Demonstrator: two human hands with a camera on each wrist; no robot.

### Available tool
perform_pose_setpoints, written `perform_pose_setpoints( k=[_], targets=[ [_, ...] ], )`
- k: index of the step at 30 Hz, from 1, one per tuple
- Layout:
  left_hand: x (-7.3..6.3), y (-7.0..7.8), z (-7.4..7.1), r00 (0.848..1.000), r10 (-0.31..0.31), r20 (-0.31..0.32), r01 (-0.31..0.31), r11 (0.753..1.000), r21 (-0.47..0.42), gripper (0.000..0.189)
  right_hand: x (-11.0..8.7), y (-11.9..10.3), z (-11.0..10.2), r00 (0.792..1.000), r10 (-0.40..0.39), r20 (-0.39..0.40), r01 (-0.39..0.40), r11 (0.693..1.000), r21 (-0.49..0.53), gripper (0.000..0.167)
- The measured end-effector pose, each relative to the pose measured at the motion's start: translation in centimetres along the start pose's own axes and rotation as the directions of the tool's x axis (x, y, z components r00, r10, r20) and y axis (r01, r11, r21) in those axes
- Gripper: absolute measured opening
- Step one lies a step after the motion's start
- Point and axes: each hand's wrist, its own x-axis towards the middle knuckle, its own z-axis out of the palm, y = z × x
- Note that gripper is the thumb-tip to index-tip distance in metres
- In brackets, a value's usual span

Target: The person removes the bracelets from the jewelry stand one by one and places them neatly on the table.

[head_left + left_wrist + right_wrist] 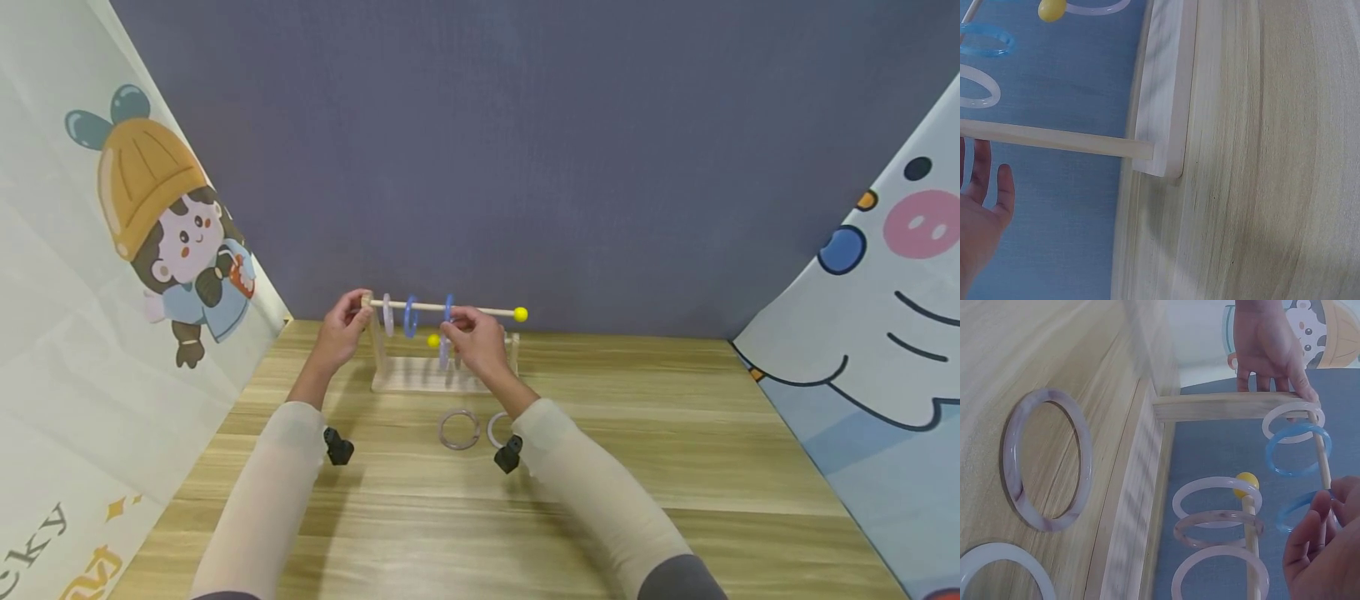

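Observation:
A wooden bangle rack [408, 379] stands at the back of the table, with two rods that end in yellow balls. My left hand [341, 332] grips the top of its left post [1219, 408], thumb in front and the other fingers behind. Thumb and fingers of my right hand [478, 337] pinch a blue bangle [1285, 515] around the upper rod [427, 307]. Left of it on that rod hang another blue bangle [1271, 459] and a whitish bangle [1268, 425]. Several pale bangles, one a marbled bangle [1188, 539], hang on the lower rod [1252, 550], partly behind my right hand in the head view.
On the table in front of the rack lie a brownish-mauve marbled bangle [1015, 462] and a white bangle [1004, 551]. A grey-blue backdrop [480, 167] rises right behind the rack. Printed panels flank the table on both sides.

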Motion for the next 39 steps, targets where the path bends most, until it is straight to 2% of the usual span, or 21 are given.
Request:
perform_pose_setpoints(
  k=[2, 5, 16, 22, 29, 35, 39],
  targets=[
    [-0.2, 0.8, 0.0, 1.000, -0.005, -0.001, 0.005, 1.000, 0.003, 0.036, -0.1, 0.0, -0.1, 1.000, 0.001, 0.004, -0.002, 1.000, 0.005, 0.026],
    [-0.3, 1.0, 0.0, 1.000, -0.009, 0.000, 0.009, 1.000, 0.022, 0.036, -0.2, 0.0, -0.2, 1.000, 0.000, 0.010, -0.001, 1.000, 0.012, 0.026],
    [-0.2, 1.0, 0.3, 1.000, -0.023, 0.004, 0.023, 0.999, 0.030, 0.036, -0.4, 0.5, -1.4, 1.000, 0.018, 0.011, -0.018, 1.000, 0.014, 0.026],
    [-0.2, 1.0, 0.3, 1.000, -0.026, -0.001, 0.026, 0.999, 0.028, 0.037, -0.3, 0.9, -2.0, 1.000, 0.017, -0.015, -0.016, 0.999, 0.038, 0.026],
    [-0.2, 1.0, 0.3, 1.000, -0.030, -0.001, 0.030, 0.999, 0.034, 0.036, -0.5, 1.3, -2.8, 0.999, 0.040, 0.005, -0.040, 0.995, 0.088, 0.028],
    [-0.2, 1.0, 0.3, 1.000, -0.031, 0.002, 0.031, 0.999, 0.028, 0.037, -0.6, 1.7, -3.4, 1.000, 0.027, -0.005, -0.026, 0.997, 0.071, 0.026],
    [-0.2, 1.0, 0.2, 0.999, -0.035, 0.002, 0.035, 0.999, 0.034, 0.036, -0.7, 1.8, -4.0, 1.000, 0.020, -0.009, -0.019, 0.995, 0.096, 0.026]
  ],
)
